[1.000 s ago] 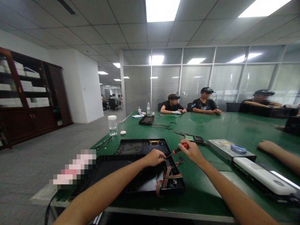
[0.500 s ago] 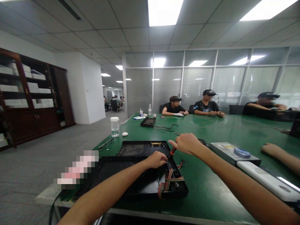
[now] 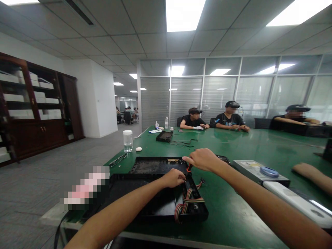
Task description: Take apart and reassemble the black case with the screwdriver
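A shallow black casing (image 3: 153,212) lies on the green table in front of me, with a striped ribbon cable (image 3: 194,200) at its right end. My right hand (image 3: 204,159) is closed around a screwdriver (image 3: 189,168) with a red and black handle, its shaft pointing down at the casing's far right part. My left hand (image 3: 173,178) is closed beside the screwdriver's lower end, fingertips pinched at the casing; whatever they hold is too small to make out. Behind the casing lies a second black panel (image 3: 153,165) with a brass-coloured piece on it.
To the right are a metal box (image 3: 249,168) with a blue tape roll (image 3: 269,172), a long white device (image 3: 298,202) and another person's arm (image 3: 311,175). A lidded jar (image 3: 127,141) and glasses (image 3: 118,159) are at left. Several people sit across the green table (image 3: 233,147).
My right hand has shifted slightly left, and the screwdriver stands more upright. The left hand stays at the same spot on the casing. The whole view has shifted slightly.
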### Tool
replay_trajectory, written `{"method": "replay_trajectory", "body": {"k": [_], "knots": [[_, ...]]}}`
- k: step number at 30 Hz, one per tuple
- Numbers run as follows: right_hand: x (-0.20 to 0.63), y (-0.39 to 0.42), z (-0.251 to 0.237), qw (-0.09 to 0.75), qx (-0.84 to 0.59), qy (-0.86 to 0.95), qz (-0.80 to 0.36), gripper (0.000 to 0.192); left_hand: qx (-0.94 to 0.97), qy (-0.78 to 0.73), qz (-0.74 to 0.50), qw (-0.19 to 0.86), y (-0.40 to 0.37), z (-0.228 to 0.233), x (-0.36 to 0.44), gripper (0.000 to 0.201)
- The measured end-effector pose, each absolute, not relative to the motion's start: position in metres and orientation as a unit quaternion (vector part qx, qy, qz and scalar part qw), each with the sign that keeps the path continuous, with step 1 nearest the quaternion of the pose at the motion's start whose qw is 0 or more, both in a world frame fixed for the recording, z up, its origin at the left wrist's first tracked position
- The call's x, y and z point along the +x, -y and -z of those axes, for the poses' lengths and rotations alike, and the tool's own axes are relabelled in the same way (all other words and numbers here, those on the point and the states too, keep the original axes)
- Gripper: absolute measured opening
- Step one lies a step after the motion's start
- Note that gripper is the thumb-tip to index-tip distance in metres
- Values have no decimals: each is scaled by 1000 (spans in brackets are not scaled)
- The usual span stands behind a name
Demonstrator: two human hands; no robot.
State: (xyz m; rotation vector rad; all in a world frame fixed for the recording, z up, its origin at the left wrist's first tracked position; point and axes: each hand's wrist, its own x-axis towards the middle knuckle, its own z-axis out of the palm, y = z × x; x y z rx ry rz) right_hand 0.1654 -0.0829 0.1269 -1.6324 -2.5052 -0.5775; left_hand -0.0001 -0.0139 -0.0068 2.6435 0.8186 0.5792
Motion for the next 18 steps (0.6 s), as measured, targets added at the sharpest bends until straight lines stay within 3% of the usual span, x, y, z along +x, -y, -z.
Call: {"method": "replay_trajectory", "body": {"k": [4, 13, 18], "knots": [[166, 87, -125, 56, -496, 851, 163, 45, 919, -299, -191, 170, 17, 4, 0, 18], [168, 92, -122, 60, -504, 843, 177, 46, 921, -304, -184, 157, 20, 3, 0, 17], [185, 74, -110, 143, -519, 826, 168, 52, 940, -286, -169, 74, 26, -1, 0, 13]]}}
